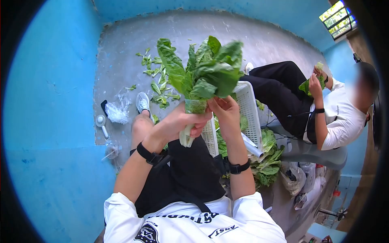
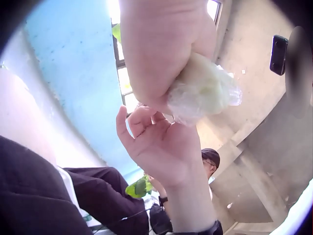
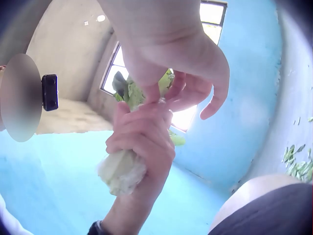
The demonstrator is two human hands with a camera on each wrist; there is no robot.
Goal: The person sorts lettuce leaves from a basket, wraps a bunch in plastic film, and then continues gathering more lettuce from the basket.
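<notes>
My left hand (image 1: pixel 186 121) grips a bunch of leafy lettuce (image 1: pixel 202 73) around its pale stems, leaves fanning upward. Clear plastic wrap (image 1: pixel 195 106) circles the bunch just above that hand. In the left wrist view, the stem end (image 2: pixel 203 90) pokes out below the fist in crinkled film. My right hand (image 1: pixel 227 111) is at the bunch's right side, thumb and forefinger pinching at the wrap beside the left hand. In the right wrist view, the right hand's fingertips (image 3: pixel 159 98) meet just over the left knuckles, other fingers loosely bent.
A white plastic basket (image 1: pixel 248 101) with lettuce stands by my knees, a film roll (image 1: pixel 252 146) across it. More lettuce (image 1: pixel 269 162) is piled behind. Trimmed leaves (image 1: pixel 160 83), crumpled plastic (image 1: pixel 117 111) and a small fan (image 1: pixel 102 123) lie on the floor. Another person (image 1: pixel 340 109) sits at right holding a leaf.
</notes>
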